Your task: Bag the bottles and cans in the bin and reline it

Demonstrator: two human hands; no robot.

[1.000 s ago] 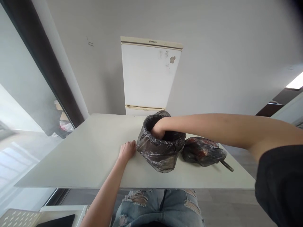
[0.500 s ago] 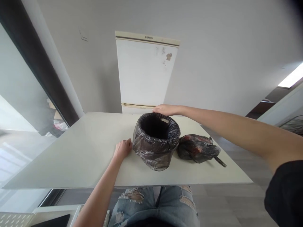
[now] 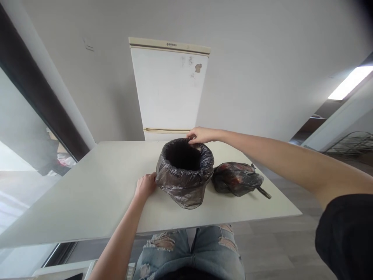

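One small bin [image 3: 183, 173] lined with a black bag stands near the middle of the white table [image 3: 87, 194]; one tied black bag [image 3: 236, 179] lies just beside it on the right. Two hands work the bin — the left hand [image 3: 145, 185] rests curled against its lower left side, the right hand [image 3: 201, 135] pinches the liner at the far rim. One white fridge [image 3: 167, 87] stands against the grey wall; its top-edge badge is too small to read. Grey plank floor [image 3: 276, 249] below.
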